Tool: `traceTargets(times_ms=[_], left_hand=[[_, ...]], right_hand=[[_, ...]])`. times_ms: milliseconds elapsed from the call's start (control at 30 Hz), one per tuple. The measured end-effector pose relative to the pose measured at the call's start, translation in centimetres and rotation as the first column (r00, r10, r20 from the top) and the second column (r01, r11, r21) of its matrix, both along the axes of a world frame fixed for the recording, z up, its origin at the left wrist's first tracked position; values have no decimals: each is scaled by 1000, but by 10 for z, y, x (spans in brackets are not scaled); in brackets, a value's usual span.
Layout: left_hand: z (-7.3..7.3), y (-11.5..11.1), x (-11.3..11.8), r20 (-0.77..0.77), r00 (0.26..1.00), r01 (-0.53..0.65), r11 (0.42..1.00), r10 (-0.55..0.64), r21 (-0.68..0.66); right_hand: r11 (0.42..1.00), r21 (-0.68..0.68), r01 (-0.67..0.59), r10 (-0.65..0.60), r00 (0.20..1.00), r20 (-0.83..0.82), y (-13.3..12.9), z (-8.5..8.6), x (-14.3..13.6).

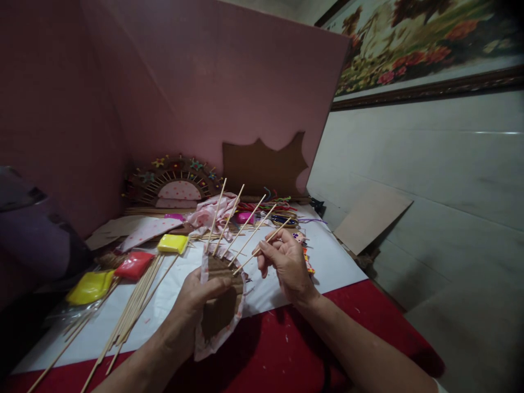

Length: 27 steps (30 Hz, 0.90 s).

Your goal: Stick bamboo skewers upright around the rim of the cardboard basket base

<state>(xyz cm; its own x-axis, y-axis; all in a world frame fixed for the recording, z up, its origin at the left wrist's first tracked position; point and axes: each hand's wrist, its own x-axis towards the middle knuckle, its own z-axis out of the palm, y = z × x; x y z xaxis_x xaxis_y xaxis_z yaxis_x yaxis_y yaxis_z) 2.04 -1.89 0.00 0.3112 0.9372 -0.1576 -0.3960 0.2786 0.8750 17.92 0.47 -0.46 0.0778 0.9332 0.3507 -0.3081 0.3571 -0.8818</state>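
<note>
Gripping a cardboard half-round (219, 319) from its left side, the left hand (200, 292) lays its thumb across the bare brown face, with the other fingers mostly hidden behind. The piece is held up in front of the person, above the near edge of the table, tilted so that its curved side faces up and to the right. White cloth with pink spots (199, 349) wraps its border. Four thin sticks (247, 230) stand out from the upper part of the curve, spread apart and leaning right.

The right hand (284, 265) is closed lightly on a fifth stick (244, 264), pinching it between thumb and forefinger. The lower end of this stick meets the cardboard near its upper right edge; whether it is fixed there I cannot tell.

To the left, a bundle of loose sticks (131, 305) lies on a white sheet (335, 267), near a red packet (134, 266) and two yellow packets. A red cloth (282, 349) covers the table's near side. At the back, a decorated fan (180, 190) leans near a pink panel (229, 82), left of a jagged piece of cardboard (262, 166).
</note>
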Motion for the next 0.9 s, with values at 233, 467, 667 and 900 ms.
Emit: traceTargets(times_ms=[233,467,667,900], left_hand=[[-3,2,-1,-6,1000,-6,1000,6,-3],[-7,4,-1,-9,1000,-19,1000,19,0],[-3,0,1,-43,999,-32,999,31,-16],[1,0,-1,-19,999,-28,999,27,-42]], right_hand=[[1000,-2,6,-6,1000,-13,0,1,0],[1000,-11,2,-2,1000,-15,0,0,-1],[999,13,42,-41,999,-22,0,1,0],[999,-44,10,-11,1000,-19,-5,3,-4]])
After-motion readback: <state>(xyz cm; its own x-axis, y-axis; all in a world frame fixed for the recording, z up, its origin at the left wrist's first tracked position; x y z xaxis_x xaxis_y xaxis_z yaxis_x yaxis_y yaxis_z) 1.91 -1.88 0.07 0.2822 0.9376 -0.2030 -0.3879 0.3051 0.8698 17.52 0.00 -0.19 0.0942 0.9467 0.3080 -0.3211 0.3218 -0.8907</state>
